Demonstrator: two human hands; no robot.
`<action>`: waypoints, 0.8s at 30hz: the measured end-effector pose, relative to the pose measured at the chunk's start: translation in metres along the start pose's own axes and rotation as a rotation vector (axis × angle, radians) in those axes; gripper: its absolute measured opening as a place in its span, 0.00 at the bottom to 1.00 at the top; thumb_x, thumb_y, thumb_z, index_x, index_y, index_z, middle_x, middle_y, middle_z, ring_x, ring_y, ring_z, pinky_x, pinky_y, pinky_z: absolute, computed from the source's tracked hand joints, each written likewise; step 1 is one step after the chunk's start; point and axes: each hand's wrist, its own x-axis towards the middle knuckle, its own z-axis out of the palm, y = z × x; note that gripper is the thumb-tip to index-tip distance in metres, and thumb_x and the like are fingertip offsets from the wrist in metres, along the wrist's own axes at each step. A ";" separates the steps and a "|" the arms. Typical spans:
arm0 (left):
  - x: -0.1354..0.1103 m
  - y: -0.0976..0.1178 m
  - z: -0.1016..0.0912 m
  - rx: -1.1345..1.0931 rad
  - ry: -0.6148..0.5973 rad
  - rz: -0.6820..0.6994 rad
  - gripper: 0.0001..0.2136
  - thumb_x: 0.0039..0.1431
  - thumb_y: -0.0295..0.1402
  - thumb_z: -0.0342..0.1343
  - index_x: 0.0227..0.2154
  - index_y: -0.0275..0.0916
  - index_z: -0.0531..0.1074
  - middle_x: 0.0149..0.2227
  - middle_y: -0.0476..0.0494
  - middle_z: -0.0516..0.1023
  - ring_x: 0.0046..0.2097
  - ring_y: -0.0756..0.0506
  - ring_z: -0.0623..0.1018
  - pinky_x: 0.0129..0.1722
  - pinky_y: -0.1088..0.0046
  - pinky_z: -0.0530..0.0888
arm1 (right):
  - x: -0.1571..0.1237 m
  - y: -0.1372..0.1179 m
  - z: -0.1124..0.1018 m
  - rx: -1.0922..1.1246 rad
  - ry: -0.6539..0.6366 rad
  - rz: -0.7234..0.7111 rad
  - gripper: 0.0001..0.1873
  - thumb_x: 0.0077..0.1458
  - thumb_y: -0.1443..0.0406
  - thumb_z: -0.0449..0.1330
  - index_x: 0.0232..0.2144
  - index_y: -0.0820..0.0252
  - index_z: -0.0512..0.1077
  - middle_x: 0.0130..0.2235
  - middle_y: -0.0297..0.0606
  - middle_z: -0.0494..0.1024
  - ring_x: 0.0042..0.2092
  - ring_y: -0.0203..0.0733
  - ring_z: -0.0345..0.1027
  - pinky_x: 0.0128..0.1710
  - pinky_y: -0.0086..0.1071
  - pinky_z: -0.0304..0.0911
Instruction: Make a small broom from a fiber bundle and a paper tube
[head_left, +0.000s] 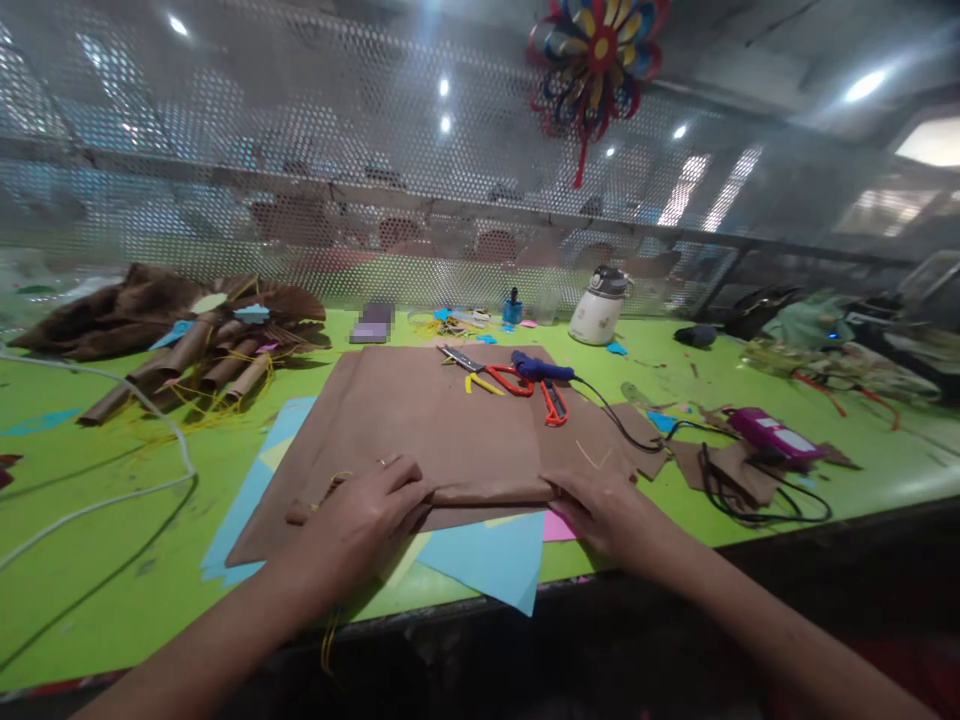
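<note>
A large sheet of brown paper (442, 415) lies in front of me, its near edge rolled into a narrow tube. My left hand (379, 515) is closed over the left end of that roll, fingers curled around it. Over the right end, my right hand (600, 505) grips the roll with bent fingers, thumb side hidden below. Scissors with orange handles (512, 380), a blue glue gun (541, 368) and an orange cutter knife (555, 403) rest on the sheet's far part. A short brown paper roll (298, 512) shows beside my left wrist.
Blue paper sheets (495, 565) stick out under the brown sheet. Several brown paper tubes (176, 350) with yellow string lie at left, near a white cable (184, 440). A white bottle (595, 312) stands behind. A magenta box (772, 435) and black cord (709, 475) are at right.
</note>
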 end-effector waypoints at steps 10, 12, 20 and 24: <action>0.001 0.004 -0.004 -0.007 -0.037 -0.041 0.12 0.60 0.23 0.42 0.35 0.40 0.70 0.32 0.45 0.68 0.30 0.49 0.66 0.30 0.73 0.64 | -0.015 -0.007 -0.003 0.016 0.003 0.055 0.13 0.61 0.68 0.47 0.46 0.59 0.68 0.41 0.44 0.78 0.41 0.47 0.72 0.36 0.36 0.63; 0.000 0.004 -0.003 0.002 -0.036 -0.047 0.11 0.59 0.23 0.43 0.34 0.40 0.70 0.33 0.45 0.69 0.31 0.48 0.66 0.30 0.73 0.64 | -0.016 -0.006 -0.004 0.009 -0.020 0.041 0.11 0.61 0.69 0.47 0.41 0.58 0.69 0.37 0.41 0.77 0.38 0.46 0.71 0.34 0.35 0.62; 0.000 0.007 -0.005 -0.005 -0.118 -0.090 0.10 0.61 0.23 0.43 0.31 0.39 0.68 0.34 0.45 0.68 0.31 0.48 0.65 0.30 0.72 0.63 | -0.006 -0.026 -0.028 -0.054 0.281 -0.093 0.07 0.59 0.68 0.51 0.34 0.60 0.69 0.37 0.46 0.70 0.39 0.49 0.62 0.38 0.44 0.59; 0.001 0.008 -0.005 -0.013 -0.100 -0.075 0.10 0.61 0.23 0.43 0.32 0.38 0.69 0.33 0.44 0.67 0.31 0.48 0.65 0.31 0.72 0.64 | 0.012 -0.049 -0.015 -0.035 0.254 -0.173 0.07 0.59 0.70 0.51 0.35 0.60 0.70 0.37 0.45 0.70 0.39 0.47 0.60 0.38 0.42 0.59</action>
